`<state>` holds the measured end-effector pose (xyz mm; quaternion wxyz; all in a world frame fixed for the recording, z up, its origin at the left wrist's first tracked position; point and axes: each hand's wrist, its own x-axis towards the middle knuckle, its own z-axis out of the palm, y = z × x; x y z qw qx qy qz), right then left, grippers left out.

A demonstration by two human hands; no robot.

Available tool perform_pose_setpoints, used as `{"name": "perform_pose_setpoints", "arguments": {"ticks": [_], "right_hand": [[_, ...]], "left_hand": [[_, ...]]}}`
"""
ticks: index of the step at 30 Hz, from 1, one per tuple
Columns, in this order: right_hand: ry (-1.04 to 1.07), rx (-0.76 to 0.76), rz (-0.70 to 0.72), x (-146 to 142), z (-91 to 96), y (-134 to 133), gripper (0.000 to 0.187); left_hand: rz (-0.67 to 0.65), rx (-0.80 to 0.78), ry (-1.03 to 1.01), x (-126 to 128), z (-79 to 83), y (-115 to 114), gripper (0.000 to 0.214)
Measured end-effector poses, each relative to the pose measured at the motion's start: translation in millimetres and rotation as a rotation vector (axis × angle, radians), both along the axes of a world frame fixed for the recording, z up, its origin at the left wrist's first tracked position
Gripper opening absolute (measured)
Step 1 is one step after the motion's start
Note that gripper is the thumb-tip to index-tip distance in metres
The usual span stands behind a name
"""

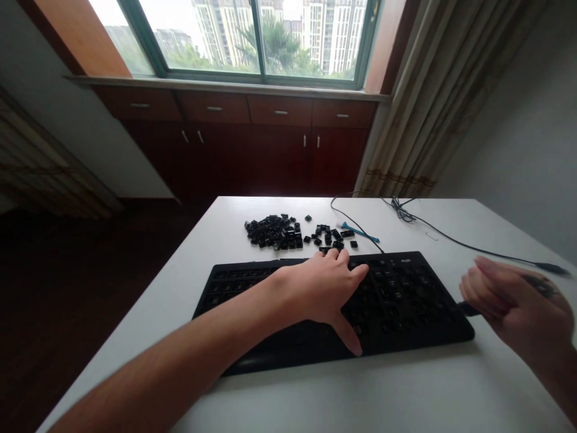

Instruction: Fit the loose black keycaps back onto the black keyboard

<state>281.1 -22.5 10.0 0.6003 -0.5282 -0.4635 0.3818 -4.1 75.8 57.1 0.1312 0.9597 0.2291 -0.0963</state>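
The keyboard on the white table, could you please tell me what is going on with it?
A person's left hand is spread over the keyboard, while the right hand, beside its right end, grips a dark object I cannot identify. Black keycaps lie loose beyond the keyboard, with a blue tool near them.

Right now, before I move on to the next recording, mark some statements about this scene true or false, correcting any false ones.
1. The left hand is spread over the black keyboard. True.
2. The right hand lies open on the keys. False: it is off the keyboard's right side, closed around a dark object.
3. Loose black keycaps lie beyond the keyboard. True.
4. The blue tool is in the left hand. False: it lies on the white table, near some keycaps.
5. A bundled stretch of cable lies toward the table's far right. True.
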Motion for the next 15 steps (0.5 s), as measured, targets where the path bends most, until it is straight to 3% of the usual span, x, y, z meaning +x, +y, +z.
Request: {"name": "perform_pose_setpoints", "arguments": {"ticks": [5,7,11,15], "right_hand": [[-0.180,-0.127,0.016,-5.5,3.5,3.0,0.053],[-0.299,-0.173,0.005,-16.9,15.7,11.4,0.052],[-0.717,-0.091,0.082,-51.7,41.7,44.4,0.036],[-1.152,-0.051,0.146,-87.4,39.2,92.8,0.030]], "left_hand": [[0.053,-0.085,-0.062,-29.1,26.9,25.6,0.103],[0.125,-0.006,-0.047,-45.3,32.9,43.4,0.088],[0.200,0.235,-0.072,-70.1,21.0,80.1,0.056],[0.153,0.210,-0.170,-72.4,-1.7,97.8,0.045]]}}
